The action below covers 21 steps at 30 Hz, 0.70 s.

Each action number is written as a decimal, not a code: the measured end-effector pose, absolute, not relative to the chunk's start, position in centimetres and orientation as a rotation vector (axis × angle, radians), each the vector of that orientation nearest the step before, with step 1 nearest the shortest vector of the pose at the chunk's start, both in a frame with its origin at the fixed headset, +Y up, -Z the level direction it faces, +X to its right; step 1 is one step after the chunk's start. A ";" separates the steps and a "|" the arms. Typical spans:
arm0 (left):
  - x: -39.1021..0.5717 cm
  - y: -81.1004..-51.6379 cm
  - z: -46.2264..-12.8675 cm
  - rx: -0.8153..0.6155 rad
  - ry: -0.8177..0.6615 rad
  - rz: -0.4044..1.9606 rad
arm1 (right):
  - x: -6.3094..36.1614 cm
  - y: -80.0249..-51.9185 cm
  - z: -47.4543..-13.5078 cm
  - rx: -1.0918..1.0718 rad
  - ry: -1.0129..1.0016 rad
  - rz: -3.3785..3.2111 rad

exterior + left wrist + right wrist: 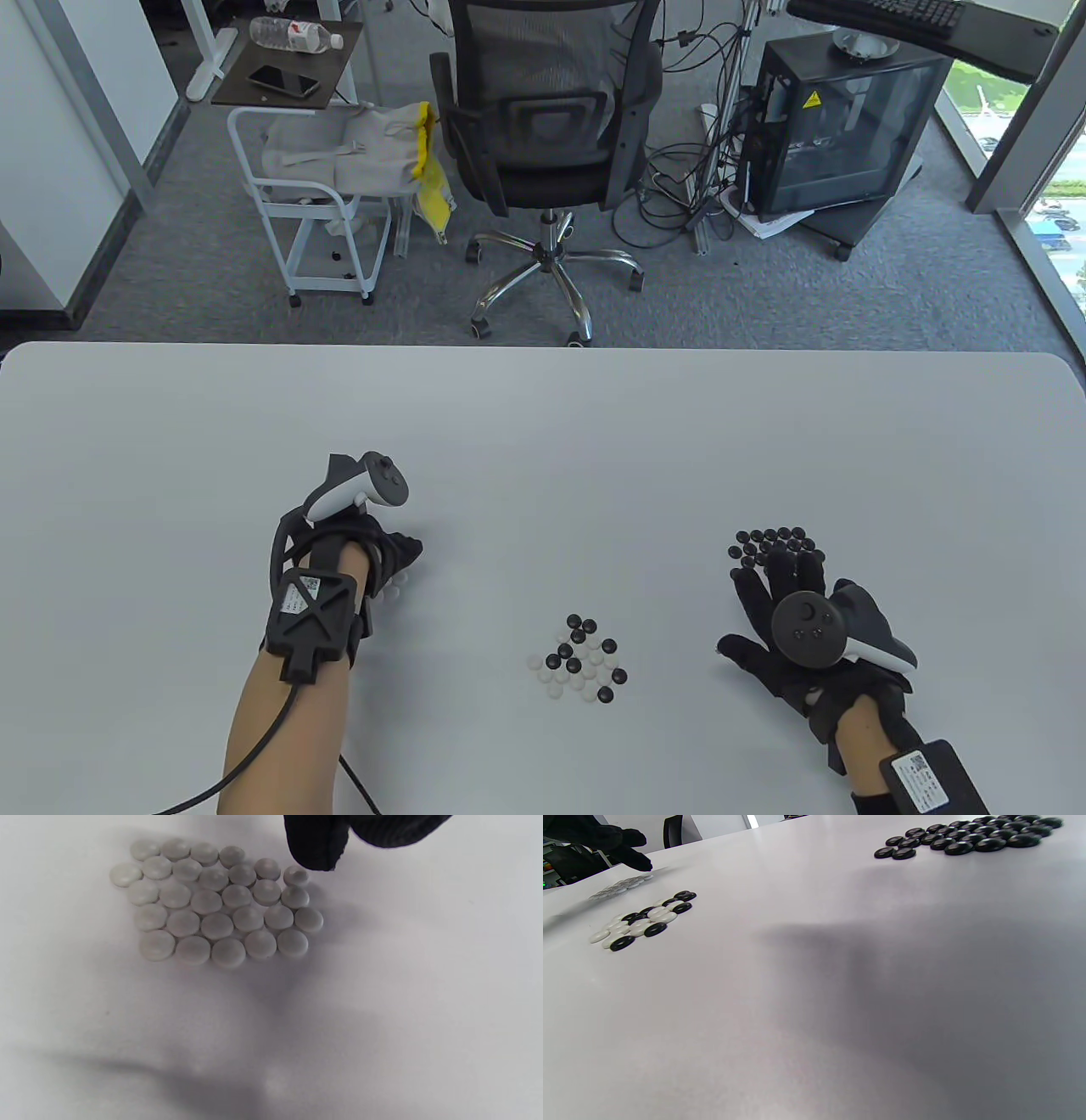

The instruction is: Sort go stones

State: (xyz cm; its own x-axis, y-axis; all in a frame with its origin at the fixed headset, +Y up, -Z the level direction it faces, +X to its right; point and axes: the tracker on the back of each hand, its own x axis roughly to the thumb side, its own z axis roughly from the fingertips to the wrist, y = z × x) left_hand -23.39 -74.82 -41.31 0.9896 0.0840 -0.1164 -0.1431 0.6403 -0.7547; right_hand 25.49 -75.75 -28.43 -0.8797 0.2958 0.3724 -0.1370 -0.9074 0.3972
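Note:
A mixed pile of black and white Go stones (581,658) lies at the table's front centre, also seen in the right wrist view (642,921). Sorted white stones (216,904) lie in tight rows under my left hand (399,556). One gloved fingertip (316,844) hangs just above the cluster's outermost stone (295,875), which lies on the table. Sorted black stones (772,543) form a group at the right (967,838). My right hand (776,577) lies flat with spread fingers, its fingertips at the near edge of the black group, holding nothing.
The white table (543,441) stretches bare behind the stones. Beyond its far edge stand an office chair (543,110), a white trolley (314,195) and a computer case (840,127). A cable (254,764) runs from my left wrist.

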 end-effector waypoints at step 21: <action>-8.9 -73.9 -33.9 -0.859 -0.566 -0.017 | 25.3 -75.8 -28.5 0.647 0.524 2.796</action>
State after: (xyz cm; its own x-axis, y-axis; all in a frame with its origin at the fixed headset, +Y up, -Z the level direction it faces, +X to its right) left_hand -8.89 -73.91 -33.95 0.8533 0.2080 0.4781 0.2369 0.6621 -0.7110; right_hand 25.25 -75.80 -28.47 -0.8777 0.2921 0.3799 -0.1347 -0.9111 0.3895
